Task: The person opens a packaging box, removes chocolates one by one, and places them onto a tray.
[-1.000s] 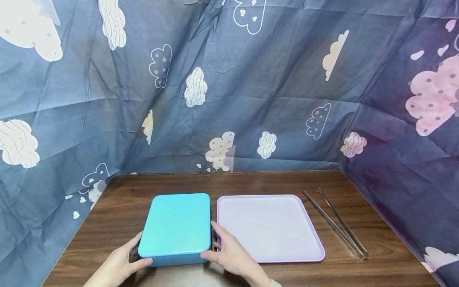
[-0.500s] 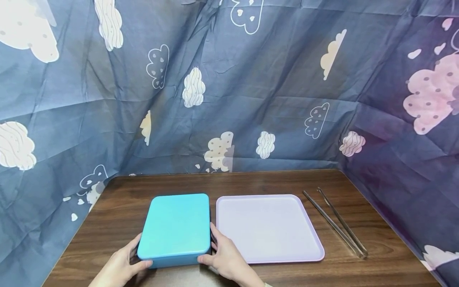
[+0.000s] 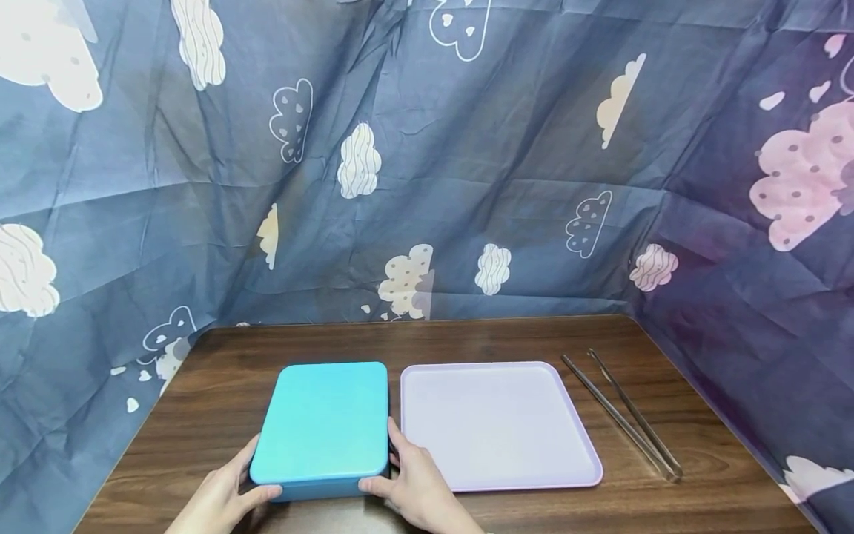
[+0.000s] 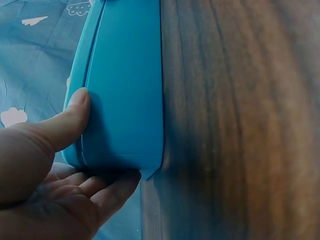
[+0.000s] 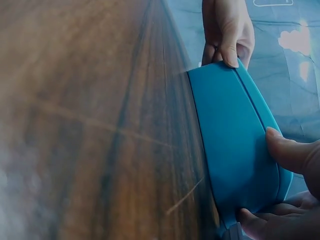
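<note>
A turquoise box (image 3: 323,419) with a flat lid stands on the left half of the table, lid on, so its inside is hidden. At its near left corner my left hand (image 3: 223,489) grips it, thumb on the front and fingers along the side. My right hand (image 3: 420,482) holds the near right corner in the same way. In the left wrist view the left thumb (image 4: 77,107) lies at the seam under the lid, the fingers low at the side. The right wrist view shows the right thumb (image 5: 282,147) at that seam, with the box's front (image 5: 225,135) close along the tabletop.
Just right of the box lies a shallow lavender tray (image 3: 497,423), a narrow gap between them. Metal tongs (image 3: 627,419) lie spread at the right side. The wooden table (image 3: 454,337) ends at a dark blue cloud-print cloth (image 3: 447,208) behind and at both sides.
The box has shifted very slightly left and toward me with both hands on it. My right thumb has moved a little left along its front. Tray and tongs stay put.
</note>
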### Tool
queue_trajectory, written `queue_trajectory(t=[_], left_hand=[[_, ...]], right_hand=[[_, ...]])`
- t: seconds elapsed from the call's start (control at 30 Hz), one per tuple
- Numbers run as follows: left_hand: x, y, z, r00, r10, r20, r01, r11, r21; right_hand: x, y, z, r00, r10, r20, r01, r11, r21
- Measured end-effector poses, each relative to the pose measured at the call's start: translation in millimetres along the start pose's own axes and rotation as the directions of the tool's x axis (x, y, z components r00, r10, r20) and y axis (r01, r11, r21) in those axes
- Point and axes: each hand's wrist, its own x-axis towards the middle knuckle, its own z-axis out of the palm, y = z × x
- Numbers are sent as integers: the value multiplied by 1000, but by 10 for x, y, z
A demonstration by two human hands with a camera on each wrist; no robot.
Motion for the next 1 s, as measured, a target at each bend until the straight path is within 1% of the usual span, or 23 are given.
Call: queue_trajectory(t=[0.17, 0.27, 0.4, 0.5, 0.63, 0.73, 1.0], left_hand=[[-3, -1, 14, 1000, 2, -13, -2, 1000, 25], [6, 6, 12, 1000, 13, -11, -13, 1000, 6], [7, 8, 2, 1000, -5, -12, 5, 1000, -6], [9, 10, -18, 1000, -21, -12, 21, 1000, 7], [0, 27, -41, 1000, -24, -5, 24, 1000, -15], [-2, 36, -46, 999, -36, 2, 37, 999, -38], [-9, 53, -32, 998, -61, 4, 61, 997, -48]], right_hand=[[-3, 10, 0, 1000, -5, 4, 5, 1000, -11], [2, 17, -11, 1000, -12, 5, 12, 1000, -14], [19, 26, -26, 999, -35, 8, 36, 999, -18], [41, 25, -29, 998, -67, 15, 67, 998, 2], [52, 10, -38, 994, -106, 26, 104, 994, 45], [52, 1, -47, 994, -102, 31, 100, 993, 61], [45, 9, -48, 996, -82, 28, 80, 995, 60]])
